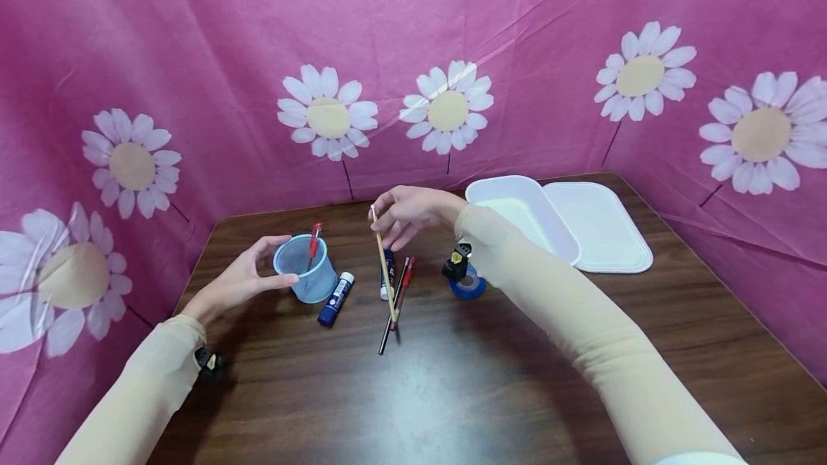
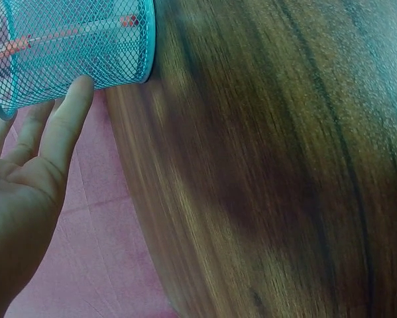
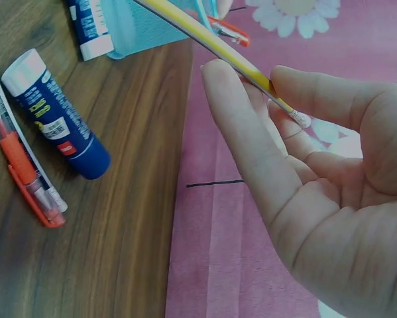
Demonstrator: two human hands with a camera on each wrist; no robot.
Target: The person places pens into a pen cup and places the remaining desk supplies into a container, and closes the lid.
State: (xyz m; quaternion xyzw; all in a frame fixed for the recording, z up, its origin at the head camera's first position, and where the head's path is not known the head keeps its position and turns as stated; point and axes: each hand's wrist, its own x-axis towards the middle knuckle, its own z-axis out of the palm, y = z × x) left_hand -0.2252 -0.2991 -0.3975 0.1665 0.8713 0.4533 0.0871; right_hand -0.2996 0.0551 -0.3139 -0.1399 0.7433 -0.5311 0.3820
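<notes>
Conceivably the pencil [image 3: 218, 47], pinched near its eraser end by the fingers of the right hand [image 1: 413, 215] and slanting down over the bench [image 1: 291, 393], could swing or slip because only that end is gripped; the mesh cup [image 1: 314, 284], held between the thumb and fingers of the left hand [image 1: 242, 273], could tip if pushed unevenly. Whether the pencil's lower tip touches the red pen [image 1: 405, 280] cannot be told: the head view overlaps them, and the right wrist view crops that tip.

Extends left arm [image 1: 138, 386] and right arm [image 1: 568, 307] forward; grips with left hand [image 1: 242, 277], with thumb [image 1: 281, 281] and fingers [image 1: 267, 243] apart; pinches with right hand [image 1: 413, 214].
</notes>
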